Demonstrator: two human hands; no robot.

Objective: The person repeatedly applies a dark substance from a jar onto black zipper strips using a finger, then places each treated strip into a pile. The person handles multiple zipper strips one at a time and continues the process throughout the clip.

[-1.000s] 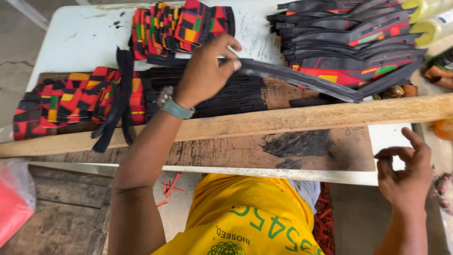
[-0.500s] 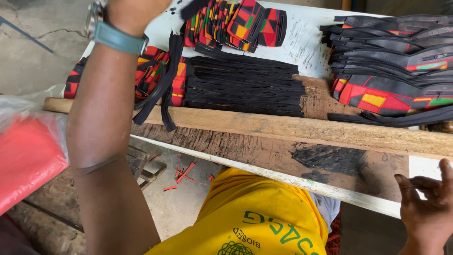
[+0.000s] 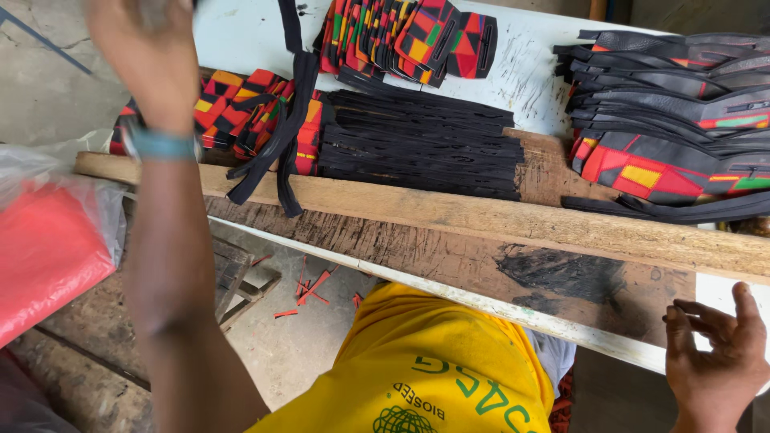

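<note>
While the left hand [image 3: 148,60] is raised at the upper left of the view, blurred, its fingers cannot be told as open or closed, nor whether they grip anything. A teal wristband [image 3: 160,146] circles that wrist. Just to the right of this hand a bunch of long black straps [image 3: 285,136] hangs down over the wooden plank [image 3: 481,216], its upper end leaving the view near the hand; contact between them is not visible. Behind the straps, below and right of the hand, lies a row of red, yellow and black patterned fabric pieces [image 3: 233,108]. Further right sits a flat stack of black strips [image 3: 421,144], and beyond it, on the white tabletop [image 3: 241,36], a fanned pile of patterned pieces [image 3: 409,36].

The right hand [image 3: 714,361] rests at the lower right edge of the bench, fingers loosely spread and empty, touching the board. Well above it lies a heap of black and patterned pieces [image 3: 674,104]. Left of the left arm is a red sheet under clear plastic [image 3: 48,240].
</note>
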